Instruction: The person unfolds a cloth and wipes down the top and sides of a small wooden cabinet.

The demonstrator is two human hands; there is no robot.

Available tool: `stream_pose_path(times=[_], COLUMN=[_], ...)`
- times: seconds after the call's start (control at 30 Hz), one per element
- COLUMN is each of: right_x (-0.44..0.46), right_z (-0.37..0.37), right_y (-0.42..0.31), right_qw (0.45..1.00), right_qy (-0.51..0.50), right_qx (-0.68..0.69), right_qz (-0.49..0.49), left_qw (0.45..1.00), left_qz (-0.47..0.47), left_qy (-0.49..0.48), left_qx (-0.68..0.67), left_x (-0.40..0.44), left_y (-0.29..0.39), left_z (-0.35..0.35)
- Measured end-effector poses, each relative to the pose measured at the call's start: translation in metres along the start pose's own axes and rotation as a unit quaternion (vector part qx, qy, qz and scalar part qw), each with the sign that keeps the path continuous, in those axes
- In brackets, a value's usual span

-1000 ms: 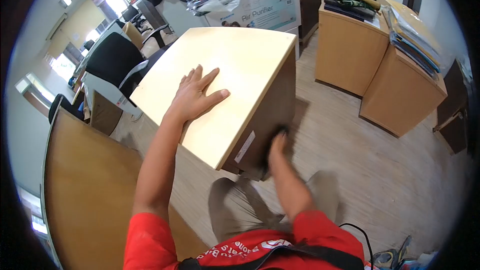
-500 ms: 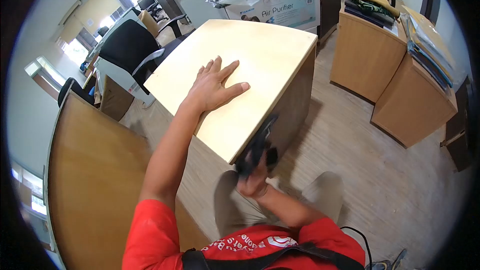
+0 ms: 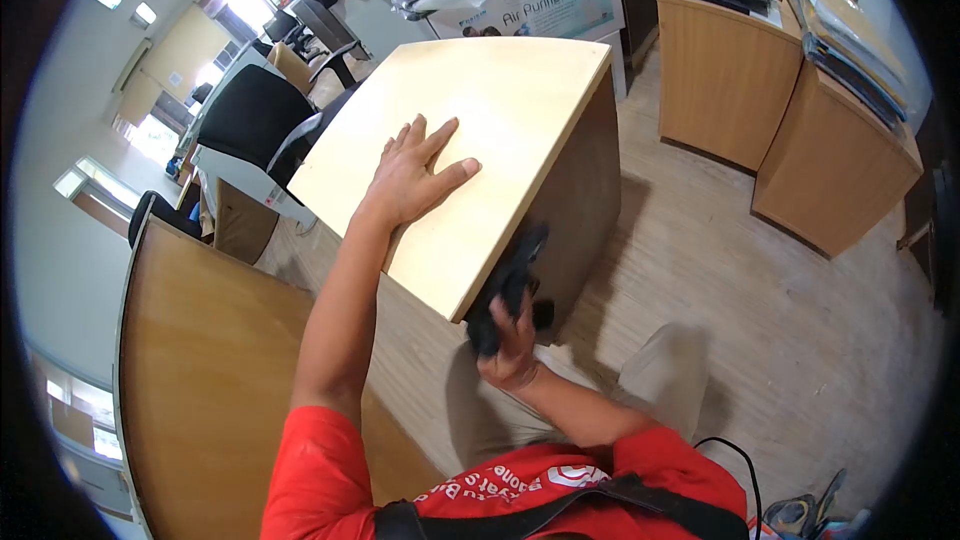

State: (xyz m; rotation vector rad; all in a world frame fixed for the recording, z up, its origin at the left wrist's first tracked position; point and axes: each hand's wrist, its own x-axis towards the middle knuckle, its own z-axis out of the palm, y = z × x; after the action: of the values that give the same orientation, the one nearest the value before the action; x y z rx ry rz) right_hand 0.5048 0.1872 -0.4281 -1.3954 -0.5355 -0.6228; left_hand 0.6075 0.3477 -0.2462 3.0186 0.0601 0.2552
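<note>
Fingers spread, my left hand (image 3: 412, 180) lies flat on the pale wooden top (image 3: 500, 130) of a cabinet with dark sides. Low at the near corner, my right hand (image 3: 513, 348) is closed on a black, crumpled cloth-like thing (image 3: 508, 290). That thing lies against the cabinet's dark side panel (image 3: 575, 200), just under the top's edge. Blur and shade hide its exact kind, and some of my right fingers are hidden behind it. The cabinet stands tilted in view, between my arms and close to my knees.
A brown panel (image 3: 220, 370) stands at my left. Beyond the cabinet are a black office chair (image 3: 255, 115) and an Air Purifier box (image 3: 530, 10) with folders on it. Two wooden cabinets (image 3: 725, 80) bearing files stand at the right. A black cable (image 3: 745, 455) hangs by my right side.
The view has shifted slightly, so the cabinet sits a little further left. My left hand stays flat on the top. My right hand keeps the black thing at the side panel, now less blurred.
</note>
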Motion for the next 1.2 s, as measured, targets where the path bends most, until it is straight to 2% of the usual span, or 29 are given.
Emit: stream_pose_path(times=[0.07, 0.1, 0.17, 0.2, 0.27, 0.4, 0.43, 0.47, 0.5, 0.53, 0.57, 0.67, 0.7, 0.73, 0.77, 0.8, 0.87, 0.9, 0.97, 1.0, 1.03, 1.07, 1.13, 1.2], right_x=[-0.028, -0.009, 0.032, 0.054, 0.082, -0.012, -0.064, -0.105, -0.120, -0.134, -0.136, -0.071, -0.045, -0.016, -0.012, -0.020, -0.042, -0.057, -0.101, -0.142, -0.161, -0.142, -0.200, -0.144], right_z=[0.000, -0.004, -0.002, -0.003, -0.001, -0.004, -0.001, 0.008, 0.010, 0.012, 0.008, 0.004, -0.002, -0.001, -0.004, -0.006, -0.004, -0.006, -0.003, -0.001, -0.004, -0.012, 0.007, 0.001], right_y=[0.016, 0.027, 0.023, 0.013, -0.007, 0.013, 0.031, 0.053, 0.067, 0.082, 0.092, 0.044, 0.015, -0.018, -0.027, -0.019, 0.018, 0.030, 0.089, 0.141, 0.173, 0.169, 0.232, 0.156], right_qw=[0.991, 0.987, 0.999, 0.999, 0.995, 0.997, 0.996, 0.982, 0.966, 0.944, 0.895, 0.915, 0.950, 0.977, 0.994, 0.993, 0.998, 0.992, 0.935, 0.863, 0.752, 0.553, 0.663, 0.813], right_qy=[-0.025, -0.020, 0.035, 0.033, 0.082, 0.030, 0.018, 0.060, 0.081, 0.102, 0.086, 0.052, 0.010, 0.073, 0.039, 0.045, -0.010, 0.031, 0.083, 0.068, 0.135, 0.243, 0.143, 0.103], right_qx=[0.041, -0.004, 0.009, 0.011, 0.026, -0.039, -0.079, -0.061, -0.053, -0.043, -0.042, -0.066, -0.047, 0.051, 0.014, 0.008, -0.021, -0.064, -0.080, -0.125, -0.026, 0.066, -0.005, -0.082], right_qz=[-0.127, -0.161, -0.032, -0.027, 0.044, -0.060, 0.021, 0.167, 0.240, 0.311, 0.435, 0.394, 0.308, 0.193, 0.103, 0.109, 0.058, 0.106, 0.336, 0.484, 0.645, 0.794, 0.734, 0.568], left_qw=[1.000, 1.000, 1.000, 1.000, 1.000, 1.000, 1.000, 1.000, 1.000, 0.999, 0.999, 0.999, 1.000, 0.999, 0.999, 0.999, 0.999, 0.999, 1.000, 1.000, 0.999, 0.999, 0.999, 0.999], left_qz=[0.002, 0.006, 0.003, 0.005, -0.007, 0.002, 0.002, 0.000, 0.000, -0.004, -0.004, -0.004, 0.020, 0.025, 0.027, 0.030, 0.026, 0.023, 0.009, 0.012, 0.012, 0.013, 0.019, 0.017], left_qy=[-0.004, -0.002, -0.008, -0.001, 0.005, 0.012, 0.011, 0.010, 0.014, 0.012, 0.008, 0.009, 0.008, 0.008, 0.008, 0.008, 0.004, 0.002, 0.001, 0.000, -0.002, -0.004, 0.000, -0.002], left_qx=[-0.004, -0.008, -0.006, -0.007, -0.021, -0.023, -0.024, -0.026, -0.027, -0.032, -0.037, -0.041, -0.021, -0.026, -0.027, -0.026, -0.031, -0.026, -0.017, -0.017, -0.030, -0.043, -0.044, -0.043], left_x=[0.001, 0.003, 0.001, 0.003, 0.002, 0.001, 0.002, 0.003, 0.002, 0.001, 0.000, 0.001, 0.000, 0.000, 0.000, 0.001, -0.001, -0.001, 0.000, 0.001, 0.000, 0.000, -0.001, -0.001], left_y=[-0.001, -0.002, -0.004, -0.004, -0.004, -0.003, -0.004, -0.005, -0.004, -0.002, 0.000, -0.002, 0.000, -0.002, -0.004, -0.003, 0.004, 0.004, 0.002, 0.002, 0.002, 0.002, 0.000, -0.004], left_z=[0.001, 0.000, 0.002, 0.003, 0.004, 0.005, 0.005, 0.005, 0.002, 0.001, 0.001, 0.003, 0.001, 0.002, 0.002, 0.002, 0.001, 0.000, 0.000, -0.001, -0.001, -0.001, 0.001, 0.003])
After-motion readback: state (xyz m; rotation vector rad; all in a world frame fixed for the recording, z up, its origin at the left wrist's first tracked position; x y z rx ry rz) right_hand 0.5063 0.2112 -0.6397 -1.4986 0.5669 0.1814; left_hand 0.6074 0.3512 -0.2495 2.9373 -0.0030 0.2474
